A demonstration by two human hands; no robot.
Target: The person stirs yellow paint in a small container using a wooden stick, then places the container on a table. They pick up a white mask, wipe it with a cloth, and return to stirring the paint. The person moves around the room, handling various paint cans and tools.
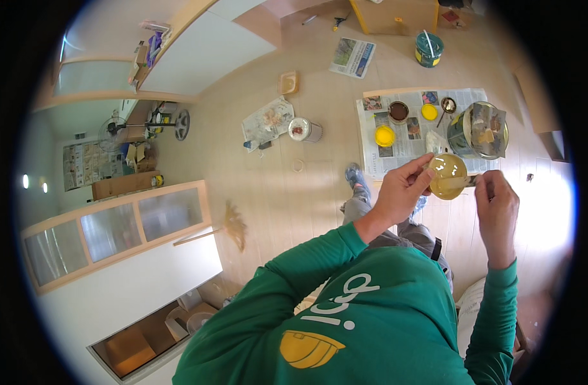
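Observation:
My left hand (406,189) grips a small round container (446,168) of glossy pale-yellow liquid by its left side. My right hand (496,208) pinches a flat stick or blade (468,181), whose far end reaches into that container. Just beyond them, newspaper (371,160) on the floor carries an open yellow pot (384,136), a smaller yellow one (429,112), a pot of dark brown content (398,110), a small dish (448,104) with a thin stick, and a large bucket (464,131) with stained items on top.
A green bucket (428,56), loose newspaper (351,54), a cylindrical can (312,130) beside stained paper (262,128), and a plastic tub (289,82) stand or lie on the floor. A low glazed partition (111,228), broom (233,228) and standing fan (117,128) are left.

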